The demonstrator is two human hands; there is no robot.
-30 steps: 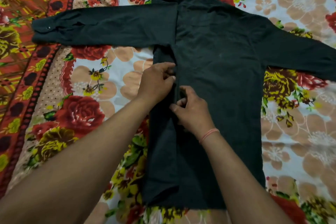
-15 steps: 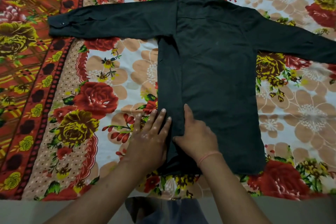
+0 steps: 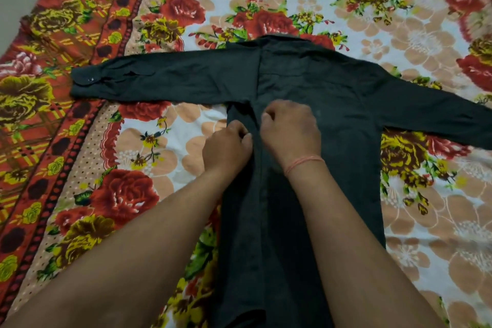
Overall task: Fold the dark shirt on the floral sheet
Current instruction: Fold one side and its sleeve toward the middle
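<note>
Both hands have slid up the dark shirt (image 3: 319, 104) since half a second ago (it's spread on the floral sheet (image 3: 399, 21)); left hand (image 3: 226, 149) and right hand (image 3: 291, 129) now curl, pinching its folded edge below the armpit.

shirt (image 3: 306, 93): one sleeve end cut off at frame right, hem cut off at bottom edge. fingertips of both hands curled under, pinch on the fabric not visible. sheet (image 3: 399, 8) runs past top and right edges.
</note>
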